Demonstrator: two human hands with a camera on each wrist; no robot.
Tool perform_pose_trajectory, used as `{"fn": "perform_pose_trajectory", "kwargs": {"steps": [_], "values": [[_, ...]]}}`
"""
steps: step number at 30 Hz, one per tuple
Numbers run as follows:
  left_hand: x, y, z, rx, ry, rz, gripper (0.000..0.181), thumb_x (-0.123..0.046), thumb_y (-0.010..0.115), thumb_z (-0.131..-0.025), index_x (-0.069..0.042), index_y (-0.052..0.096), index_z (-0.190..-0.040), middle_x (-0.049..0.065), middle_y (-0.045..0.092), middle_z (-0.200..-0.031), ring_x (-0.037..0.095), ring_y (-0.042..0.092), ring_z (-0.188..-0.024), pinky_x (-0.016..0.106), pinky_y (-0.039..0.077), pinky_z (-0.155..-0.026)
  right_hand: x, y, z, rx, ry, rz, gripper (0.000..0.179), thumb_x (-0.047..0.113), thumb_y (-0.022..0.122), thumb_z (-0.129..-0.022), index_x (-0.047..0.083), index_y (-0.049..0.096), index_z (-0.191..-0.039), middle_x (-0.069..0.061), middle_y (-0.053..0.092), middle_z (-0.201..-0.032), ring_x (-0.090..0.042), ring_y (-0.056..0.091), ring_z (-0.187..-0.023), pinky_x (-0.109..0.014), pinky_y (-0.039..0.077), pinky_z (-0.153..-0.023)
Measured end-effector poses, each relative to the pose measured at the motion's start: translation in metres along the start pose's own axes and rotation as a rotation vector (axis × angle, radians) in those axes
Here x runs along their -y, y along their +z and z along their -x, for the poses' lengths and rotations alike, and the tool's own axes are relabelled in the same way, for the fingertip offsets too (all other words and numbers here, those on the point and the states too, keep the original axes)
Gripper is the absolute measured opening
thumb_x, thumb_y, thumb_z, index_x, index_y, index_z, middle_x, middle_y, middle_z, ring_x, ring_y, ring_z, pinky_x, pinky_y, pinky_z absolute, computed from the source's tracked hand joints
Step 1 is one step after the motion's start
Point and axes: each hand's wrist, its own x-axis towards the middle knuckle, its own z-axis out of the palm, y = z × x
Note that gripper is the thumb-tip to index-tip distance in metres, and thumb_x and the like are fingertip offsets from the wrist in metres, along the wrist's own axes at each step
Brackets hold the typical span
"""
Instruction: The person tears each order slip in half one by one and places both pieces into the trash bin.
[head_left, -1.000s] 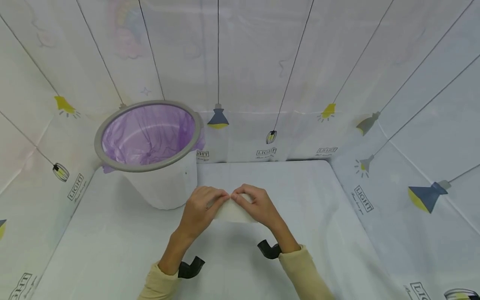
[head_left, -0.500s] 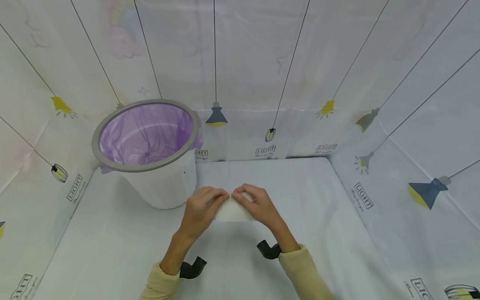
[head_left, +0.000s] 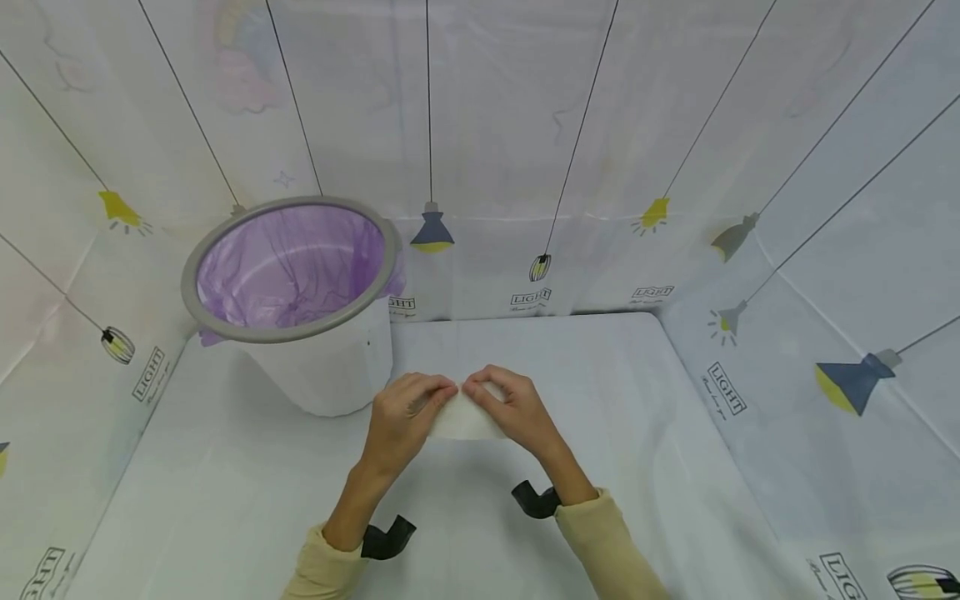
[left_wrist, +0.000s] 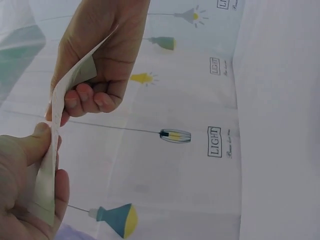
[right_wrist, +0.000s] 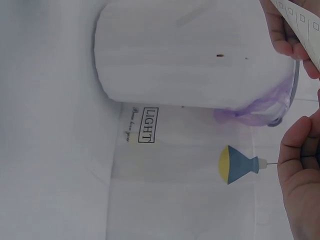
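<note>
Both hands hold a small off-white sheet of paper over the white surface. My left hand pinches its top edge between thumb and fingers. My right hand pinches the same edge just beside it, and the fingertips nearly meet at the middle. Seen edge-on in the left wrist view, the paper bends slightly between the two hands. In the right wrist view, a row of small printed squares shows on the paper, most of which lies out of frame.
A white bin with a grey rim and a purple liner stands left of the hands, close to the left one. Lamp-patterned sheeting walls the white tabletop. Black curved pieces jut from both wrists.
The head view has shifted slightly. Both hands keep their pinch on the paper, with hardly any movement.
</note>
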Motion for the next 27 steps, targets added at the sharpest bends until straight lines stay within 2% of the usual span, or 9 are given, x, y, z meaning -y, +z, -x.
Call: {"fn": "perform_pose_trajectory", "kwargs": {"steps": [7, 14, 22, 27], "values": [[-0.001, 0.0, 0.001, -0.011, -0.009, -0.018, 0.01, -0.004, 0.076, -0.08, -0.005, 0.073, -0.089, 0.006, 0.072, -0.082, 0.017, 0.068, -0.076, 0.016, 0.053, -0.07, -0.008, 0.004, 0.0, -0.038, -0.046, -0.015, 0.01, 0.007, 0.061, -0.094, 0.006, 0.07, -0.095, -0.014, 0.071, -0.088, -0.003, 0.056, -0.062, -0.023, 0.05, -0.055], [-0.002, -0.009, -0.001, -0.042, -0.118, 0.013, 0.007, -0.005, 0.073, -0.084, -0.006, 0.074, -0.091, 0.006, 0.073, -0.086, 0.019, 0.07, -0.079, 0.01, 0.051, -0.072, -0.011, -0.003, 0.001, -0.157, 0.022, 0.001, 0.012, 0.016, 0.061, -0.095, 0.008, 0.07, -0.095, -0.012, 0.071, -0.094, -0.007, 0.058, -0.069, -0.024, 0.052, -0.056], [0.0, -0.009, -0.001, -0.039, -0.107, 0.03, 0.009, -0.004, 0.073, -0.083, -0.005, 0.074, -0.092, 0.008, 0.073, -0.085, 0.019, 0.069, -0.078, 0.011, 0.051, -0.073, -0.01, -0.004, 0.0, -0.126, 0.022, 0.003, 0.014, 0.02, 0.061, -0.096, 0.008, 0.069, -0.096, -0.013, 0.071, -0.094, -0.009, 0.058, -0.067, -0.026, 0.052, -0.054], [0.0, -0.012, 0.0, -0.029, -0.149, 0.028, 0.009, -0.007, 0.072, -0.085, -0.006, 0.074, -0.094, 0.008, 0.073, -0.087, 0.019, 0.07, -0.08, 0.011, 0.052, -0.074, -0.011, -0.004, 0.001, -0.135, 0.044, -0.008, 0.012, 0.017, 0.061, -0.096, 0.009, 0.069, -0.095, -0.013, 0.071, -0.096, -0.011, 0.059, -0.07, -0.025, 0.052, -0.056]]}}
